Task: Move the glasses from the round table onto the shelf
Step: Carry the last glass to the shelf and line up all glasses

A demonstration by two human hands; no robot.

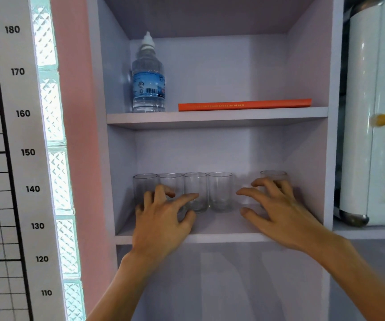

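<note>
Several clear glasses stand upright on the middle board [221, 231] of a pale lilac shelf unit. A row of them sits at the left, from the leftmost glass [145, 183] to the one nearest the middle [220, 191]. One more glass [273, 176] stands apart at the right. My left hand [161, 218] is in front of the left glasses, fingers spread and partly hiding two of them. My right hand [279, 209] is spread in front of the right glass, fingertips at its lower part. Neither hand closes around a glass. The round table is out of view.
On the upper board stand a water bottle [148, 75] and a flat orange book [244, 104]. A gap lies between the row and the right glass. A white rounded fridge [360, 112] stands to the right, and a height chart [22, 135] on the wall to the left.
</note>
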